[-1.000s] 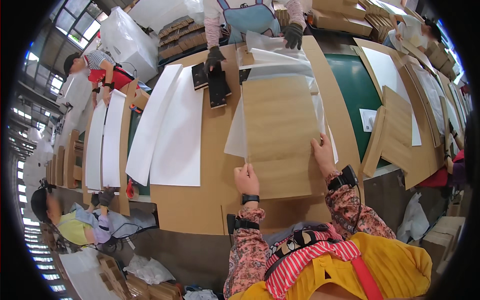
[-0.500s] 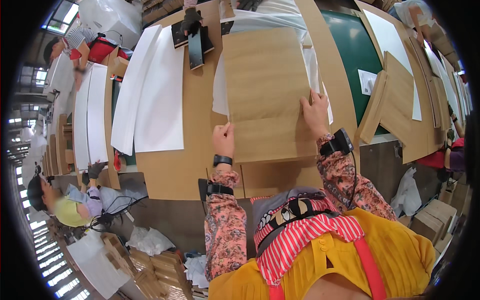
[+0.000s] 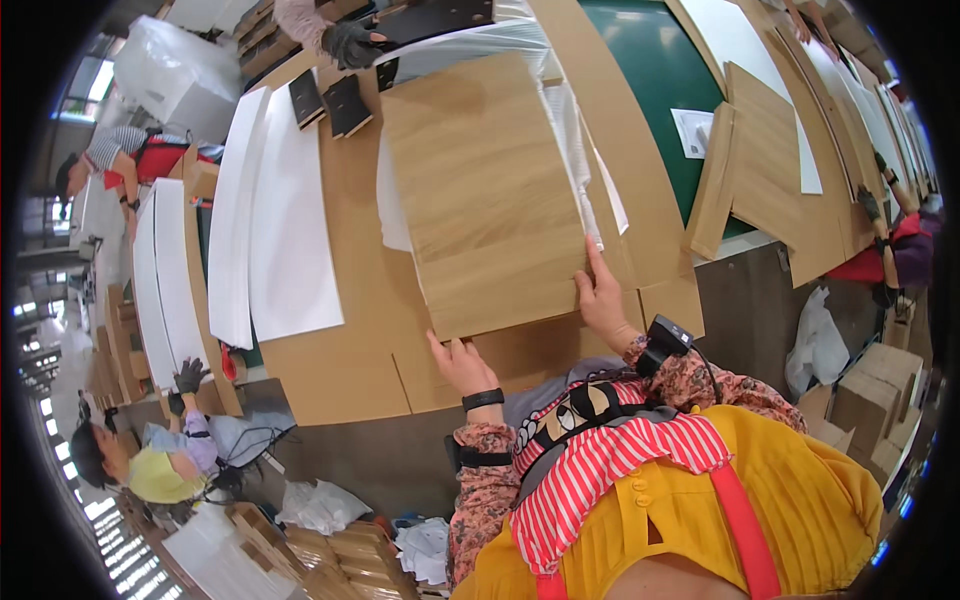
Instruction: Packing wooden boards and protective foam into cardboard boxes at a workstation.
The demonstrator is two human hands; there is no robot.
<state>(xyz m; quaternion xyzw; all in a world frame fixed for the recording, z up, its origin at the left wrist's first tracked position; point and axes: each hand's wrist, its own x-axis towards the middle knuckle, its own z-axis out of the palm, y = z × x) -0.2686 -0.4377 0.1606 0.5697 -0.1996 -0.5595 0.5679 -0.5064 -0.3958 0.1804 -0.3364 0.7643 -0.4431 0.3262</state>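
A light wood-grain panel (image 3: 485,190) lies on the cardboard-covered table (image 3: 350,340), on top of thin white foam sheets (image 3: 590,170). My left hand (image 3: 462,362) rests at the panel's near left corner, fingertips touching its edge. My right hand (image 3: 603,295) holds the panel's near right corner with the fingers on its edge. A black device is strapped to my right wrist and a dark band sits on my left wrist.
White boards (image 3: 285,220) lie to the left on the table. More wooden panels (image 3: 765,150) lean on the green surface (image 3: 650,70) at right. A gloved hand of another person (image 3: 350,42) reaches in across the table near black pieces (image 3: 345,100). People work at left.
The view has swung closer over the panel. Both my hands have shifted along the panel's near edge, and the panel now sits turned slightly, its near edge slanting down to the left.
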